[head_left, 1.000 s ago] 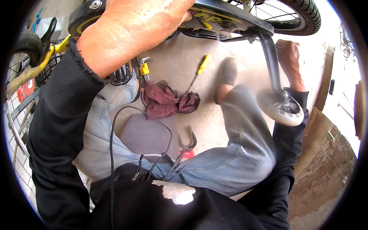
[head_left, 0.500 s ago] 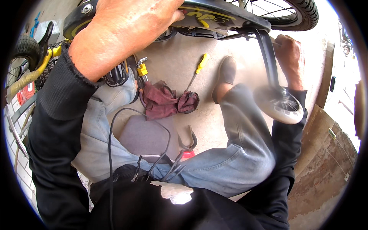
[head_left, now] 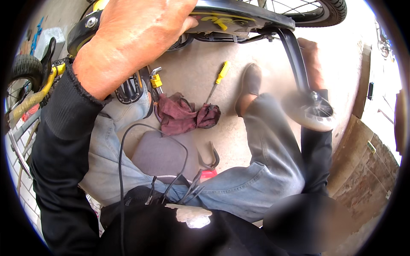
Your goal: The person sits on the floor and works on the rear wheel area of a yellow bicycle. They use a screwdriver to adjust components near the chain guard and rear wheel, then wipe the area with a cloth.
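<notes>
A bicycle with a dark chain guard spans the top of the view. My left hand is closed at the guard, its thumb pressed to the lower edge and the other fingers out of sight. From the guard's right end a black bracket slants down to a small pale training wheel, partly blurred. My right hand is closed just beyond the bracket, which hides part of it; what the fingers hold is hidden. A black pedal shows below my left wrist.
Between my legs lie a yellow-handled screwdriver, a maroon cloth and a bent metal tool with a yellow block. A grey cushion is nearer. Another yellow bicycle frame stands left; a worn board leans right.
My right hand has shifted up and left, closer in behind the bracket. Bracket and training wheel sit slightly farther left. A blurred dark shape has come in at the lower right.
</notes>
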Motion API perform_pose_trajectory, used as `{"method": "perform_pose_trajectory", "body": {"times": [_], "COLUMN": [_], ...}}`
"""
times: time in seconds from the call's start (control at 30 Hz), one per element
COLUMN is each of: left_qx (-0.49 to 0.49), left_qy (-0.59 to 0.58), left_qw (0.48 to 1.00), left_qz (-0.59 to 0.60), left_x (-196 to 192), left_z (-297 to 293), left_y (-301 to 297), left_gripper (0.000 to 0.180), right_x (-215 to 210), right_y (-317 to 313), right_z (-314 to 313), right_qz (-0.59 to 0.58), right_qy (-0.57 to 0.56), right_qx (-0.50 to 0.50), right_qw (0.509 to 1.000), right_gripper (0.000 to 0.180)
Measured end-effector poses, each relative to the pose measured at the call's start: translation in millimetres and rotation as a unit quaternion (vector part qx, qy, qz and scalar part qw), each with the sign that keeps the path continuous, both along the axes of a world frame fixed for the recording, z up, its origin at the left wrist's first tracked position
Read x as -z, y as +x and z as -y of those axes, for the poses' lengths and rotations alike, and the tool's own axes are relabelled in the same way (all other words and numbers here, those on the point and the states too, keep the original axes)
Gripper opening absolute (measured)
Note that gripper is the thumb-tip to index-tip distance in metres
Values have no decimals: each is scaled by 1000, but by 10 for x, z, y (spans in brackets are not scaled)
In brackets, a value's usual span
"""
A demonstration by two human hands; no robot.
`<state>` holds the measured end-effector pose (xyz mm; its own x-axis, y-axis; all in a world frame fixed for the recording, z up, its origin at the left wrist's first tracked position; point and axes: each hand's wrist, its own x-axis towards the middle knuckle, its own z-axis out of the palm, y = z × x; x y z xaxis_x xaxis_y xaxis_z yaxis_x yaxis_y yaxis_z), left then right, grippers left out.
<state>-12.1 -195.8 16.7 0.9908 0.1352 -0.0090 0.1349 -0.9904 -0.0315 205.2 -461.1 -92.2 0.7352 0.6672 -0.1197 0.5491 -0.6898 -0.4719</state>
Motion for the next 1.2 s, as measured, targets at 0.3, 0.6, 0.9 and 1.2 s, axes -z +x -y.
{"method": "perform_pose_trajectory", "body": {"times": [0.3,0.6,0.9,1.2], "left_qx": [41,62,13,-6], "left_qy": [3,-6,-26,6], "left_qw": [997,993,999,1000], "left_qz": [69,98,27,-1], "left_x": [172,179,68,-56], "left_z": [-139,-158,-128,-68], "left_y": [-38,-34,-75,-62], "left_gripper": [32,32,29,30], "right_x": [139,-35,-406,-427], "right_y": [-129,-182,-148,-195], "right_z": [-165,-79,-128,-119], "right_qz": [-137,-105,-221,157], "right_qy": [53,17,-6,-120], "right_qx": [-3,-6,22,-86], "right_qw": [989,994,975,976], "right_gripper": [19,19,21,20]}}
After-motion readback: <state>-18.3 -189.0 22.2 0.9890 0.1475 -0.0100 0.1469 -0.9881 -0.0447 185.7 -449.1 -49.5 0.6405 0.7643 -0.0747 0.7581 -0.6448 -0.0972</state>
